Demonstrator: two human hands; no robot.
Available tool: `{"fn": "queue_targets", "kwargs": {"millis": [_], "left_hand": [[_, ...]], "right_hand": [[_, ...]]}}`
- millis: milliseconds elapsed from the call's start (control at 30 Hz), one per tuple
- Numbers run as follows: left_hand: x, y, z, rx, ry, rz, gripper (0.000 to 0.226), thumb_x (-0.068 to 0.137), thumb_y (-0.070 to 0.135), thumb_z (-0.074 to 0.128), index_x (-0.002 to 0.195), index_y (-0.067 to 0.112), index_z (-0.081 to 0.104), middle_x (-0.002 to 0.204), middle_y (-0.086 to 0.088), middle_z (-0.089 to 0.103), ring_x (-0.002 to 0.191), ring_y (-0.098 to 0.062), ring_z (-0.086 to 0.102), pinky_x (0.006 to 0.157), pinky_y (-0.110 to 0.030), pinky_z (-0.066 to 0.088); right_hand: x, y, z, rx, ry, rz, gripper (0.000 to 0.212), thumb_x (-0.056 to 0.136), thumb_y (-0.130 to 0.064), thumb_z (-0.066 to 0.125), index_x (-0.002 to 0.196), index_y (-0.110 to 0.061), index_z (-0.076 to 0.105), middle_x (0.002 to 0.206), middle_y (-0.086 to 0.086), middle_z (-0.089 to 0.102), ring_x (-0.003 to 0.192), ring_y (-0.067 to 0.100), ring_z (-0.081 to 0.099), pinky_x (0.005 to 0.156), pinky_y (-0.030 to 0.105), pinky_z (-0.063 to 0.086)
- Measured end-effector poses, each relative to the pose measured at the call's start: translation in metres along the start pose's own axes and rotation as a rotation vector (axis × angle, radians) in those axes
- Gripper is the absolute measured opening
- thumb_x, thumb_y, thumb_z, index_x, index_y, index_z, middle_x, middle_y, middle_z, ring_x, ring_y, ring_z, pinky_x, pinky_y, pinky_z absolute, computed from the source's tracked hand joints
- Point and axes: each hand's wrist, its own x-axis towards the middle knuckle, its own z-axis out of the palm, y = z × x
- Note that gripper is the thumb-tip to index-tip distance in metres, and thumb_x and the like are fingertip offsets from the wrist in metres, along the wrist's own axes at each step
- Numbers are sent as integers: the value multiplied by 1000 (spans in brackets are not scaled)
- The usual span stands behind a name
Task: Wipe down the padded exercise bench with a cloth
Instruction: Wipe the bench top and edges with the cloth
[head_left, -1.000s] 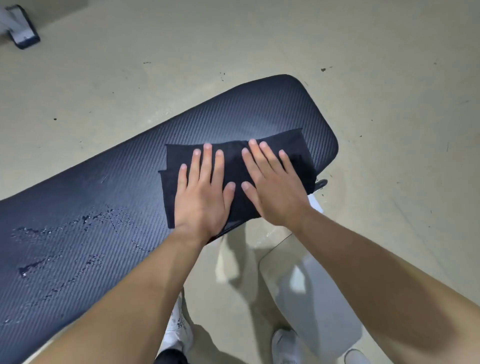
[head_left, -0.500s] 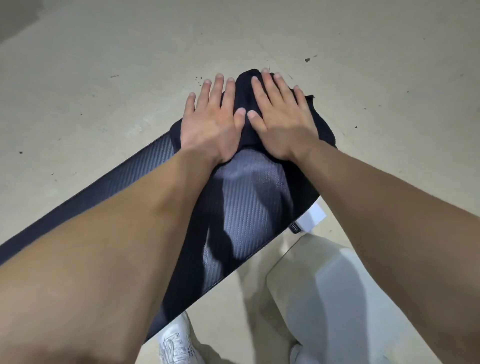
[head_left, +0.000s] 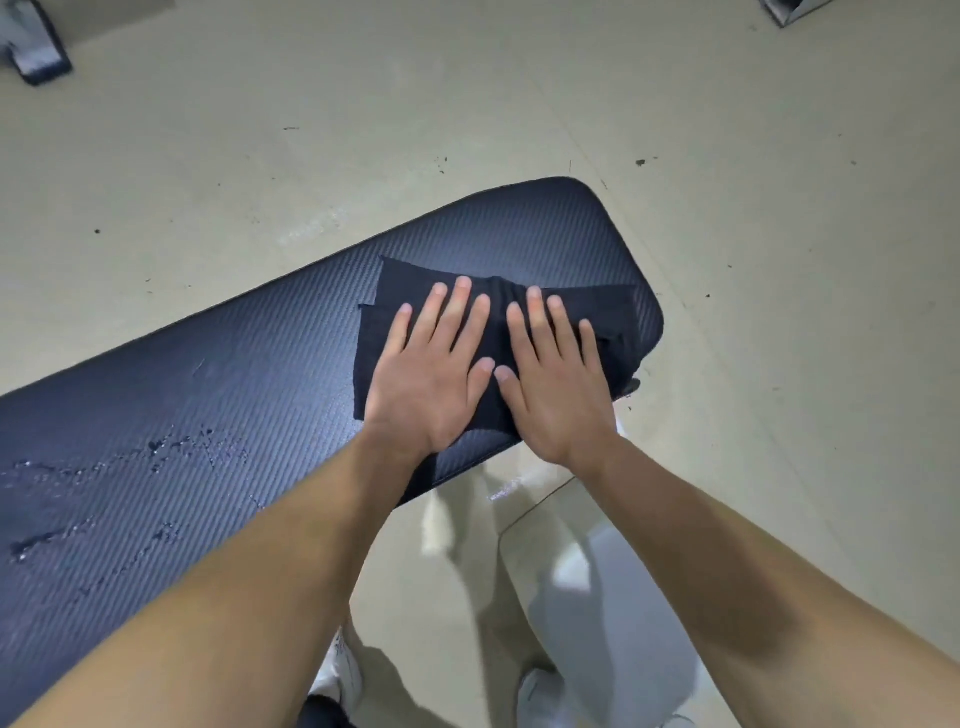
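As seen from the head view, a dark padded bench (head_left: 218, 415) with a carbon-weave texture is laid diagonally across the frame, its rounded end toward upper right. A black cloth (head_left: 519, 332), folded into a rough rectangle, is spread flat on the pad near that rounded end, its right edge close to the pad's edge. Both hands are pressed palm-down on the cloth, side by side, thumbs nearly touching. The left hand (head_left: 431, 379) is laid flat with fingers extended and slightly spread; the right hand (head_left: 558, 387) likewise — nothing is gripped, only pressure applied. A small ridge of cloth is bunched between the fingertips of the two hands. Water droplets (head_left: 171, 452) are scattered over the pad's lower left area, well apart from the cloth. The pale concrete floor (head_left: 363, 130) is marked with dark specks. Dark equipment bases are cut off at the top left (head_left: 36, 57) and top right (head_left: 789, 10) corners. Light trousers (head_left: 613, 613) and white shoes (head_left: 340, 675) are visible below the bench.
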Motion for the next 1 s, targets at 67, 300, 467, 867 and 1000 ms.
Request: {"fn": "queue_targets", "kwargs": {"millis": [67, 300, 467, 867, 1000], "left_hand": [[-30, -6, 5, -8, 4, -39, 62, 103, 45, 17, 158, 19, 7, 166, -4, 2, 153, -24, 3, 122, -48, 11], [-116, -41, 16, -17, 27, -214, 60, 103, 42, 21, 158, 18, 13, 166, -4, 7, 153, -23, 7, 122, -47, 13], [-168, -83, 20, -17, -5, -354, 62, 102, 42, 17, 158, 16, 13, 166, -6, 7, 153, -26, 9, 120, -50, 19], [-163, -209, 9, -98, 64, -560, 61, 101, 43, 14, 158, 21, 4, 167, -1, 0, 153, -21, -1, 123, -47, 8], [-149, -247, 1, -92, 35, -509, 62, 101, 44, 11, 158, 20, 3, 167, -3, 1, 153, -22, 0, 123, -47, 7]], "right_hand": [[-12, -19, 5, -14, -10, -54, 64, 103, -45, 16, 158, -12, 14, 167, 11, 6, 153, 31, 7, 120, 53, 14], [-31, -90, 13, -71, -56, -272, 65, 103, -45, 21, 157, -11, 12, 166, 10, 5, 153, 30, 4, 121, 53, 12], [-29, -154, 20, -89, -81, -415, 67, 101, -46, 21, 158, -12, 11, 167, 11, 4, 153, 30, 4, 121, 52, 12], [65, -268, 12, -106, -52, -546, 64, 102, -44, 12, 159, -17, 4, 167, 4, -2, 154, 23, -2, 123, 48, 3], [90, -290, 11, -107, -45, -488, 64, 102, -46, 12, 159, -20, -1, 167, 0, -5, 153, 20, -4, 123, 47, 0]]}}
